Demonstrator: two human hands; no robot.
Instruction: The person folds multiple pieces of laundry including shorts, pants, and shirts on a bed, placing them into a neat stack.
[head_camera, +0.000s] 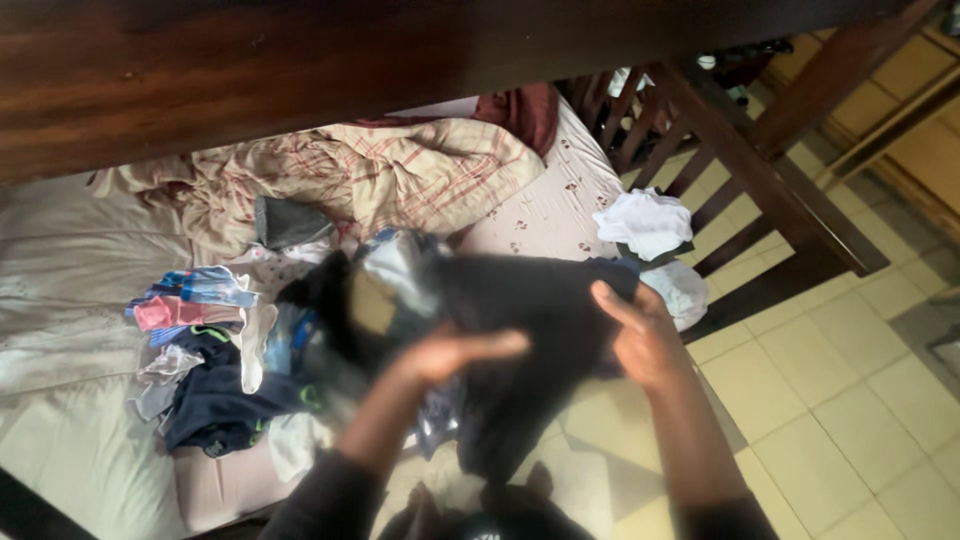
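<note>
Both hands hold up a black garment (520, 340) in front of me, blurred by motion. My left hand (455, 352) grips its lower left part, fingers curled over the cloth. My right hand (645, 335) grips its right edge, thumb on top. The garment hangs down between my arms over the edge of the bed (80, 330). A pile of mixed clothes (215, 350) lies on the bed just left of my left hand, with striped, dark blue and white pieces.
A crumpled plaid blanket (400, 175) lies at the head of the bed. White folded cloths (648, 222) sit near the bed's right edge. A dark wooden bed frame (760, 180) rises at right, and a wooden beam (300, 70) crosses above. Tiled floor (850, 400) lies to the right.
</note>
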